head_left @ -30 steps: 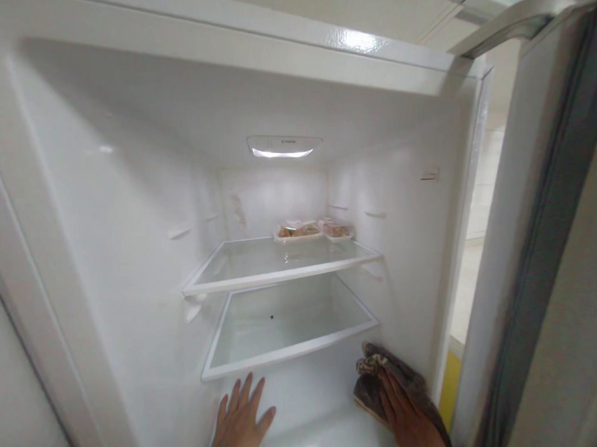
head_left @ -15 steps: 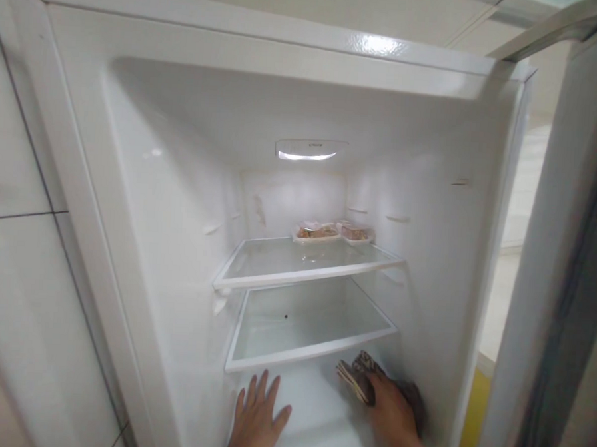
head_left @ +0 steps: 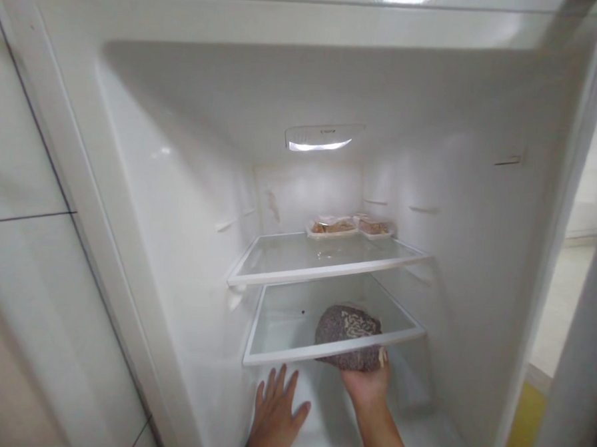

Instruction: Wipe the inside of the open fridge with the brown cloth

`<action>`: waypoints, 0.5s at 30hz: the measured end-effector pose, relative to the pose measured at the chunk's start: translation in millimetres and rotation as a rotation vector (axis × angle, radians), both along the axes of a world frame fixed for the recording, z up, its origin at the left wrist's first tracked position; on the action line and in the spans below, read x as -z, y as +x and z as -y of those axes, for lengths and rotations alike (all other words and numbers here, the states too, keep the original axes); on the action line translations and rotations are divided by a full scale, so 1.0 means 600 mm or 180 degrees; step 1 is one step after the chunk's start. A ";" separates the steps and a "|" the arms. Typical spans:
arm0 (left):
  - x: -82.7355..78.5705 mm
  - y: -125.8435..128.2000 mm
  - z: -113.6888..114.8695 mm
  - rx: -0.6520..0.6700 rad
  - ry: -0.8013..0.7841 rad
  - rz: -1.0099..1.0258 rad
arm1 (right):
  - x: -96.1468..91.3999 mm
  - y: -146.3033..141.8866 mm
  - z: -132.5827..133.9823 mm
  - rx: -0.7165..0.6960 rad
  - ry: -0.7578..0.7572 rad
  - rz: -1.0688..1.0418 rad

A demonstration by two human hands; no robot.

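Observation:
My right hand (head_left: 367,385) reaches up beneath the lower glass shelf (head_left: 287,330) of a fridge. It is closed on a dark grey-brown cloth (head_left: 340,329) with a pale pattern. Most of the cloth shows through the glass, spread against or very close to the shelf's underside. The fingertips are largely hidden by the cloth. My left hand (head_left: 279,409) is open, fingers spread and pointing up, just below the shelf's front left corner. It holds nothing; whether it touches a surface I cannot tell.
Above is another glass shelf (head_left: 276,259) with two wrapped food trays (head_left: 332,227) at its back. A small dark speck (head_left: 302,312) shows at the lower shelf. A lit lamp (head_left: 323,141) sits under the ceiling. The fridge door (head_left: 578,371) stands open at right.
My right hand has moved up and left with the cloth, from the lower right to under the lower shelf, turning over. The left hand stays spread; the view has moved closer.

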State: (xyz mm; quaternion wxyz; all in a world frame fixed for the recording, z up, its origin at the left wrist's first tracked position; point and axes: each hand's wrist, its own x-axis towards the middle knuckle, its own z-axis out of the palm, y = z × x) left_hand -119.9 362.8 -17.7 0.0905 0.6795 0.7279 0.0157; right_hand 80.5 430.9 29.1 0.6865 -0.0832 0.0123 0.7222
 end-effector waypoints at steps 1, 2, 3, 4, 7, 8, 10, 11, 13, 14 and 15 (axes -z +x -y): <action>0.000 0.000 0.000 -0.0012 0.0005 -0.0007 | -0.006 0.004 -0.002 0.0021 -0.0058 0.0010; 0.000 0.000 0.001 -0.0027 0.0005 -0.0013 | -0.009 0.012 -0.003 0.0052 -0.0149 0.0057; 0.000 0.000 0.001 -0.0027 0.0002 -0.0009 | -0.011 0.024 -0.003 0.0096 -0.0242 0.0128; 0.000 0.000 0.001 -0.0016 -0.0004 0.0006 | -0.011 0.039 -0.004 0.0153 -0.0320 0.0208; 0.001 -0.002 0.000 0.0050 -0.0005 0.0071 | -0.001 0.096 -0.003 0.0430 -0.0547 0.0362; 0.002 -0.003 0.000 0.0068 0.0008 0.0088 | 0.004 0.116 -0.003 0.0531 -0.0639 0.0372; 0.003 -0.004 0.001 0.0076 0.0035 0.0100 | 0.016 0.147 -0.002 0.0683 -0.0742 0.0406; 0.004 -0.005 0.001 0.0080 0.0049 0.0101 | 0.021 0.157 -0.001 0.0729 -0.0717 0.0440; 0.003 -0.005 0.001 0.0083 0.0062 0.0090 | 0.028 0.162 -0.001 0.0771 -0.0558 0.0529; 0.002 -0.004 0.002 0.0087 0.0064 0.0085 | 0.029 0.156 -0.002 0.0785 -0.0477 0.0567; 0.000 -0.003 0.003 0.0087 0.0065 0.0080 | 0.028 0.146 -0.003 0.0795 -0.0402 0.0602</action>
